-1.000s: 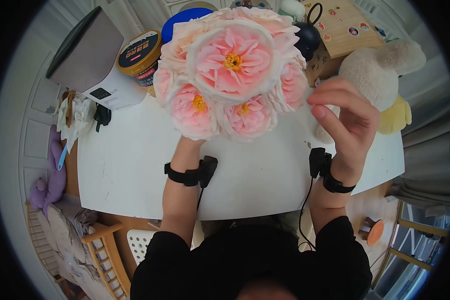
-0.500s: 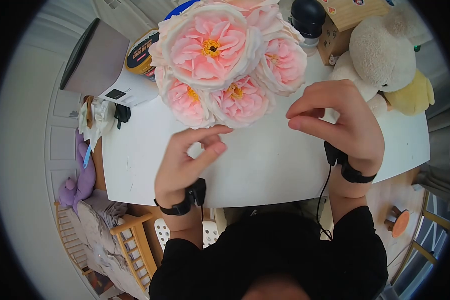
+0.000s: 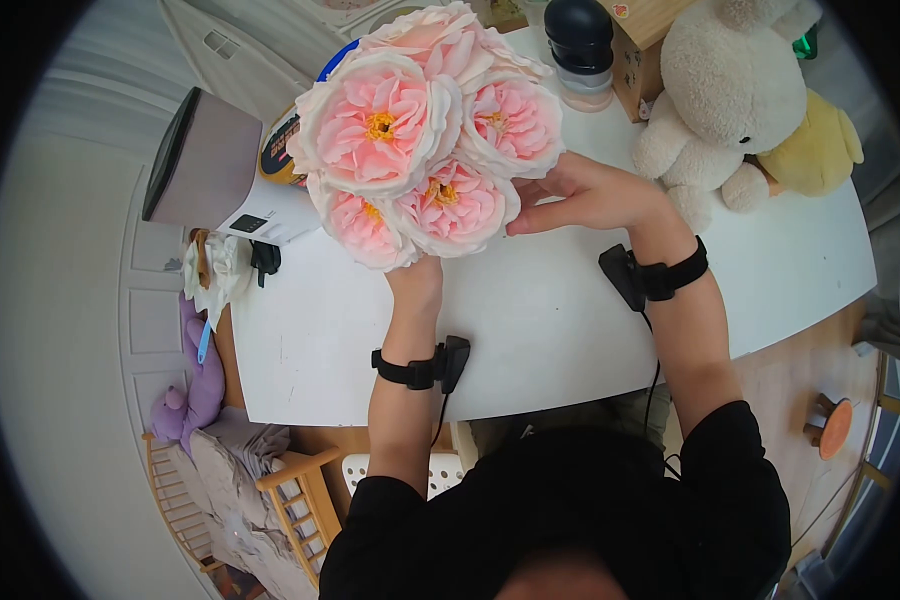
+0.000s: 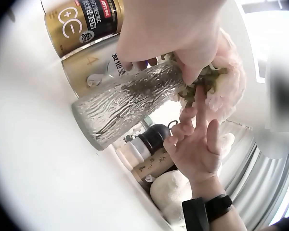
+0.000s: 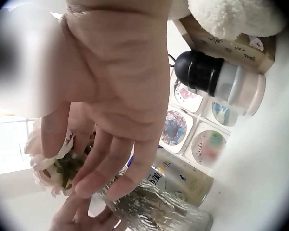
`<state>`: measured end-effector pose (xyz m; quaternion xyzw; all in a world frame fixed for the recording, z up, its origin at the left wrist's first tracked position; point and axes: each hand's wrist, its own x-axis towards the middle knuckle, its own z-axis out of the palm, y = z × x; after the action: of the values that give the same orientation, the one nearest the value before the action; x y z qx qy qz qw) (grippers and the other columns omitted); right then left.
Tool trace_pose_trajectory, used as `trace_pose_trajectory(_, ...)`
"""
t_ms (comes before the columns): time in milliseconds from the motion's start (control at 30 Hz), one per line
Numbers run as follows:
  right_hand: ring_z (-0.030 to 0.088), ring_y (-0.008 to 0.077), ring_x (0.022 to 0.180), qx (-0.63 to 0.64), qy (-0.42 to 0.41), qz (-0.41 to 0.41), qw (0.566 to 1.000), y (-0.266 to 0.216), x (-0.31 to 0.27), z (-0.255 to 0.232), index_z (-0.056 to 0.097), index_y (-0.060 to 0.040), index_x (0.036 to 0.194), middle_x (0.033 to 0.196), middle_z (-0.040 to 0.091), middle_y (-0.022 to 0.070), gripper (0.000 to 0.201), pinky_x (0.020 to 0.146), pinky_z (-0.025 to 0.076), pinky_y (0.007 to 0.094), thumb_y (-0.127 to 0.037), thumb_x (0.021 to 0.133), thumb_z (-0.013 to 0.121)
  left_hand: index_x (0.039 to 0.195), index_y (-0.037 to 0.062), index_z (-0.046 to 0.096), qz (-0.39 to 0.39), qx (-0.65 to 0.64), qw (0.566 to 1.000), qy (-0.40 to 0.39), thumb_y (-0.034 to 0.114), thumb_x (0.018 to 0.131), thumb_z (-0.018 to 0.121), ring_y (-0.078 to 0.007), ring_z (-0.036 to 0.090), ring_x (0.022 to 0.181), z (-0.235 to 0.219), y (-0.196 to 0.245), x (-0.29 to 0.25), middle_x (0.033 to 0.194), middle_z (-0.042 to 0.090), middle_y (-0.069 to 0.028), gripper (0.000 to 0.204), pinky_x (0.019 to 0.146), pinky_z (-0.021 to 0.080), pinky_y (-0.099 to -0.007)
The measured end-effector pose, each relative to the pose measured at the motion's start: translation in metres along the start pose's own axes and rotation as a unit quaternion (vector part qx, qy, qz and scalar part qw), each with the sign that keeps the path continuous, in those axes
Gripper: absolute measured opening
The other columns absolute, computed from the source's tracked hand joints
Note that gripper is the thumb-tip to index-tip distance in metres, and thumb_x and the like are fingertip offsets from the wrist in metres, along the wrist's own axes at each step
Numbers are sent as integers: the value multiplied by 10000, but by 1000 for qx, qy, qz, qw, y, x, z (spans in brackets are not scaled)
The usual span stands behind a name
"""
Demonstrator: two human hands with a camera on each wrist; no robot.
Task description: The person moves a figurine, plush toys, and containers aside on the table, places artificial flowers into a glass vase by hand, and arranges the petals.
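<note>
Several pink and white flowers (image 3: pixel 380 130) stand in a textured glass vase (image 4: pixel 127 101), whose body the blooms hide in the head view. My left hand (image 4: pixel 173 29) grips the vase near its neck, with the thumb on the near side and fingertips showing behind the glass. From above, only the wrist of that hand shows under the blooms. On the other side, my right hand (image 3: pixel 595 195) is held beside the flowers with its fingers loosely extended. Its fingertips are close to the green leaves (image 4: pixel 209 79); whether they touch is unclear.
Behind the vase are gold cans (image 4: pixel 86 24) and a black-topped container (image 3: pixel 578 40). A plush toy (image 3: pixel 725 80) and a yellow plush (image 3: pixel 820 145) sit at the right of the white table (image 3: pixel 550 340). A grey and white appliance (image 3: pixel 205 160) stands left.
My left hand has moved from the front of the flowers to the vase under them. My right hand has moved left to the blooms. The head view has shifted.
</note>
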<state>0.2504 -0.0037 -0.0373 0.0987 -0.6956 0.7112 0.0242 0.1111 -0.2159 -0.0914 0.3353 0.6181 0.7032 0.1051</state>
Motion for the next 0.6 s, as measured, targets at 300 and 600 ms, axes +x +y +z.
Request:
trace_pose_trajectory(300,530,190,1236,140,219,-85,962,26,32,46,409,-87,1411,1403,499,50,702,1021,464,355,-17,807,760,1444,83,313,19,-131,991,22,278,950,631,-241,435,1330,-9,-21,20,1457,405,-83,618,1110,395,-389)
trace_pose_trajectory(600,507,180,1254,152,263,-154,940,31,41,61,419,-92,1392,1392,500,59,676,1006,464,346,-45,811,762,1427,64,377,39,-28,996,-79,263,916,663,-242,444,1296,-12,-28,29,1404,466,-97,618,1098,369,-387)
